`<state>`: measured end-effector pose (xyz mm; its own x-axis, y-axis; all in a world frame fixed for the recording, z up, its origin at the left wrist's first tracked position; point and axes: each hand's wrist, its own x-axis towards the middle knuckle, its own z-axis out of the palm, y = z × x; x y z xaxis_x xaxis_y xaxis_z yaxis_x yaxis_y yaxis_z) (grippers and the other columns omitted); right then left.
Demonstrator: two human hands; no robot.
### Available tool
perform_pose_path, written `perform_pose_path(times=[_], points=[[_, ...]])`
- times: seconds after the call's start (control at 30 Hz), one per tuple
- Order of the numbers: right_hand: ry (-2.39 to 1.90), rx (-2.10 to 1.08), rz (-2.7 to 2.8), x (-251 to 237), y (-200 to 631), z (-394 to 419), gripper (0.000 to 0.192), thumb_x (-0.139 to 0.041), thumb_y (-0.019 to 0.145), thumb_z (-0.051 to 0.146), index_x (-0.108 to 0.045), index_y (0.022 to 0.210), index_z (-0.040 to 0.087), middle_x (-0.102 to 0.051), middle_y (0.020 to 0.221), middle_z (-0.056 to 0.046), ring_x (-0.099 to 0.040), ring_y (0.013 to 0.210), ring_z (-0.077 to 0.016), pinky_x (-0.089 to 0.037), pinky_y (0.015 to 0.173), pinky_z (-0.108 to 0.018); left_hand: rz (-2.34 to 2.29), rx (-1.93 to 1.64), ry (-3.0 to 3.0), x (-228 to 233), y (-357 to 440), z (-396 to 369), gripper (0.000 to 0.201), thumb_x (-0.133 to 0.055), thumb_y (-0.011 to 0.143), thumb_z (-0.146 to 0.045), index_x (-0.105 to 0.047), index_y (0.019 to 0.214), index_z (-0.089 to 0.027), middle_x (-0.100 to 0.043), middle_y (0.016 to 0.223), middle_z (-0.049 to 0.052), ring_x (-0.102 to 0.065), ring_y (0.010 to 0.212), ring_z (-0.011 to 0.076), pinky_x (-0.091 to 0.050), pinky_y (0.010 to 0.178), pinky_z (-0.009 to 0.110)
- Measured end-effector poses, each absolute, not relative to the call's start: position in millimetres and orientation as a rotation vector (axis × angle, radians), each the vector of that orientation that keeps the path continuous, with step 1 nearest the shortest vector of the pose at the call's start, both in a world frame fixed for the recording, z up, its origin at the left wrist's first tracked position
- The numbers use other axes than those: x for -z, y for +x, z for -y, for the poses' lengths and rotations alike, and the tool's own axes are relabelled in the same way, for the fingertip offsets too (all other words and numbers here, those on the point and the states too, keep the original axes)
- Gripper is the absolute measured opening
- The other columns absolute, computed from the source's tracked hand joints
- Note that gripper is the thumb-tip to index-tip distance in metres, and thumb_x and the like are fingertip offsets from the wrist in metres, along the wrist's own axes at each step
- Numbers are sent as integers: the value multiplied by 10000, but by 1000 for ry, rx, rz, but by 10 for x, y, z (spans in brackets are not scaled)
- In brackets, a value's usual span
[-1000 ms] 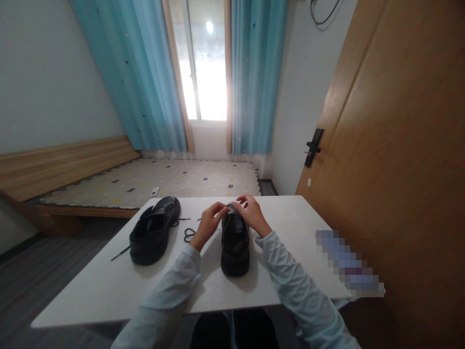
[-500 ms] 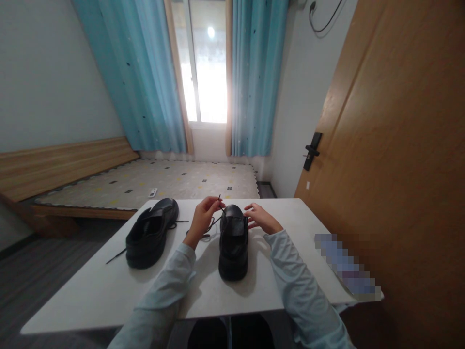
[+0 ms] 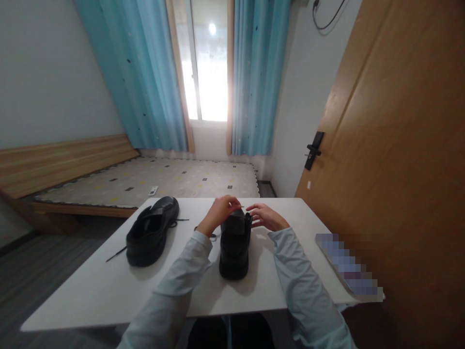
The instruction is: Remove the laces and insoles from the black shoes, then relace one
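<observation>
A black leather shoe (image 3: 234, 247) stands on the white table (image 3: 109, 286), heel toward me. My left hand (image 3: 220, 212) hovers over its far end, fingers pinched on a thin black lace whose loop (image 3: 211, 236) lies beside the shoe. My right hand (image 3: 264, 217) rests at the shoe's right upper edge, fingers curled toward the lace holes. A second black shoe (image 3: 152, 230) sits to the left, its own lace (image 3: 116, 253) trailing across the table.
A wooden door (image 3: 392, 160) with a black handle (image 3: 313, 150) stands close on the right. Beyond the table lie a low bed (image 3: 145, 182), blue curtains (image 3: 145, 72) and a bright window (image 3: 207, 63). A blurred flat object (image 3: 347, 266) rests on the table's right edge.
My left hand, which had lifted the lace tip up beside the shoe, has come across over the shoe's far end. My right hand has moved in closer.
</observation>
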<state>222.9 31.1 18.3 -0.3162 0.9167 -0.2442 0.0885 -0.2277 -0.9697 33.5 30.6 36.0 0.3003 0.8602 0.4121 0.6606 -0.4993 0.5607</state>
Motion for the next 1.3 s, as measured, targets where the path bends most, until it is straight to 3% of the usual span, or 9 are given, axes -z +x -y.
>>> perform_pose_path(times=[0.2, 0.53, 0.73, 0.97, 1.3], points=[[-1245, -1619, 1355, -166, 2242, -328, 212, -505, 700, 54, -522, 890, 145, -588, 690, -7, -597, 582, -127, -549, 569, -305, -1551, -706, 2455, -216, 517, -309, 148, -609, 753, -234, -752, 792, -230, -729, 799, 68, -639, 765, 213, -433, 717, 288], [-1249, -1567, 1395, -179, 2198, -288, 166, -525, 736, 80, -524, 888, 145, -593, 731, -12, -597, 604, -116, -554, 561, -276, -1608, -819, 2472, -96, 572, -259, 157, -617, 779, -266, -752, 852, -231, -702, 874, 96, -613, 884, 241, -420, 792, 328], [-1270, -1472, 1434, -156, 2188, -293, 13, -516, 829, 136, -525, 827, 145, -592, 718, -10, -614, 587, -114, -551, 522, -264, -1531, -928, 2340, -12, 573, -309, 124, -622, 769, -219, -737, 817, -210, -723, 839, 57, -639, 818, 202, -440, 785, 304], [-1380, -1264, 1602, 10, 2187, -411, 102, -676, 715, 62, -595, 689, 119, -620, 586, -4, -628, 561, -113, -516, 481, -191, -1464, -1012, 2187, -46, 582, -289, 139, -601, 754, -142, -691, 846, -195, -717, 774, 28, -653, 749, 182, -466, 757, 293], [-1315, -1279, 1591, 74, 2215, -466, 165, -665, 753, 110, -556, 631, 128, -634, 566, 1, -632, 518, -102, -500, 463, -170, -1379, -1041, 2074, -75, 457, -382, 178, -530, 807, -256, -679, 893, -213, -722, 897, 32, -655, 863, 194, -472, 833, 306]])
